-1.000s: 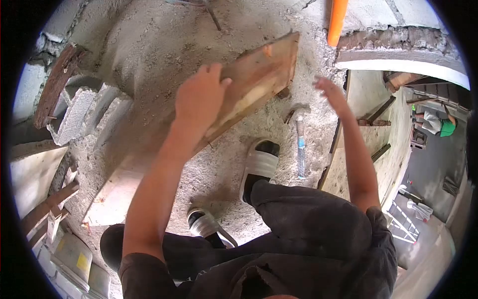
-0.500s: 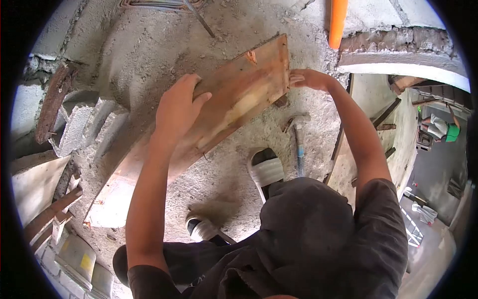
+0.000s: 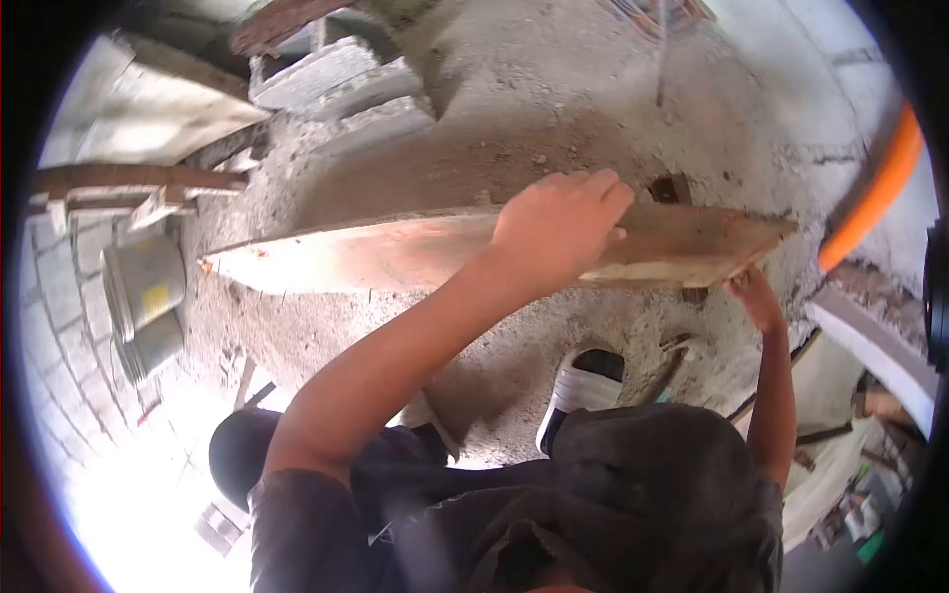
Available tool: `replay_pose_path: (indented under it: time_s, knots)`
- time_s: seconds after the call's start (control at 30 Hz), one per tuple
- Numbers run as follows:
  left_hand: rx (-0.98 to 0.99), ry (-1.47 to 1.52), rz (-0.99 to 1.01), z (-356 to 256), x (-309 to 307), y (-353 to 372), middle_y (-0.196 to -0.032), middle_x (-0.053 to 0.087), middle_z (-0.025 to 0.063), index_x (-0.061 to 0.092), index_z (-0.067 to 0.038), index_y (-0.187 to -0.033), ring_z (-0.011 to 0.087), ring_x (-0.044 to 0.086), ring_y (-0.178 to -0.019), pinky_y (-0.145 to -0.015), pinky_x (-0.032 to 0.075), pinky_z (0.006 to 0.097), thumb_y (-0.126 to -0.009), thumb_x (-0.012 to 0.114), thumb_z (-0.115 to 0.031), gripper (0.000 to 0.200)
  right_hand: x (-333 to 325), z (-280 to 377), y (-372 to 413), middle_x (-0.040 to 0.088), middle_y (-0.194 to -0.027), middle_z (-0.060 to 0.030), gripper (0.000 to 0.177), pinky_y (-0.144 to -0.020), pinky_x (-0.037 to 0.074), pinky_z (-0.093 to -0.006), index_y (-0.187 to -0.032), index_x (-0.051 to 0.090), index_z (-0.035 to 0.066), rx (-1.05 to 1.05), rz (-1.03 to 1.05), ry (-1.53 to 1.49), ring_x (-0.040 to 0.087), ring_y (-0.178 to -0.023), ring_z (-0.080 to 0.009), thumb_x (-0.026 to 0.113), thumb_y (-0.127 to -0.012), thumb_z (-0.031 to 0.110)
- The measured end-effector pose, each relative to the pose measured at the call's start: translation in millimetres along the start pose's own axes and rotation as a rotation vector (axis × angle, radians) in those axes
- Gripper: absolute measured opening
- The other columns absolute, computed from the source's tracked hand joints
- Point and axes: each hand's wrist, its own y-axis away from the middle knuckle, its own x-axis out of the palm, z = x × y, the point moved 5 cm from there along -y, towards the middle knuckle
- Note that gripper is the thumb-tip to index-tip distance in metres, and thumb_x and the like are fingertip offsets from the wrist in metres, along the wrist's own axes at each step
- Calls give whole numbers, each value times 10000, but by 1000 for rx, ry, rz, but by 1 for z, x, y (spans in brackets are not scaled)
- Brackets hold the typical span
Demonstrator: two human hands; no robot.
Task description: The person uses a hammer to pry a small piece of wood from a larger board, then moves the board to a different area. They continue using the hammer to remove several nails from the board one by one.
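A long plywood board point(image 3: 395, 252), stained and with nails poking out along its edges, lies across the view above the rough floor. My left hand point(image 3: 561, 222) is at its far edge, right of the middle, with the fingers curled over that edge. At the board's right end, my right hand point(image 3: 754, 296) grips the near corner with bent fingers. Below the board, near my right sandal point(image 3: 583, 385), a hammer point(image 3: 672, 364) lies on the ground, partly blurred.
Concrete blocks point(image 3: 346, 89) are stacked at the upper left, near a leaning panel point(image 3: 148, 104) and timber. Buckets point(image 3: 143, 287) stand by the block wall at left. An orange pipe point(image 3: 875, 193) rises at right. Bent steel bars point(image 3: 662, 20) lie at the far side.
My view has turned, so the slanting board now runs nearly level across it and looks narrower. My left hand has closed over its far edge; my right hand now grips the near right corner.
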Motion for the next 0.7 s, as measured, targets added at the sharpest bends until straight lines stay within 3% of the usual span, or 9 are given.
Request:
replay_pose_path:
  time_s: [0.03,0.23,0.37,0.5,0.57,0.7]
  knots:
    - [-27,-14,-12,-2,0,4,-1062,605,98,585,-71,-1103,301,640,-991,-850,533,416,-900,664,-307,321,-4,-2,0,565,-1383,-107,617,-1060,417,-379,-1444,454,25,11,-22,102,493,-1317,-212,716,-924,231]
    - [41,-84,-89,-24,0,21,-1042,591,77,583,-78,-1079,281,636,-983,-841,532,403,-895,670,-287,291,2,0,2,658,-1226,-97,461,-982,456,-378,-1300,583,2,-36,-34,50,593,-1164,-216,716,-913,213]
    - [52,-122,-128,-33,-2,26,-1068,609,77,605,-85,-1098,286,636,-995,-856,528,405,-900,674,-298,298,1,0,0,662,-1222,-114,455,-979,457,-382,-1283,600,-4,-87,-71,95,602,-1154,-228,732,-902,206]
    - [-16,-138,-65,-38,2,29,-1081,631,89,623,-87,-1111,305,636,-1026,-879,523,413,-907,675,-324,317,0,4,-1,643,-1310,-134,446,-1031,451,-405,-1290,626,40,-179,-36,272,581,-1241,-276,749,-904,225]
    - [-87,-134,-6,-39,3,26,-1082,635,103,624,-78,-1121,327,632,-1038,-879,519,427,-896,693,-318,336,3,22,7,631,-1339,-120,438,-1085,438,-425,-1293,630,53,-46,-39,215,561,-1278,-287,742,-918,248]
    - [-54,-149,-75,-37,1,19,-1101,635,112,621,-64,-1109,348,626,-1037,-866,517,439,-885,712,-287,329,4,24,3,637,-1312,-136,419,-1133,419,-443,-1274,630,33,-111,-1,120,571,-1263,-278,724,-934,258]
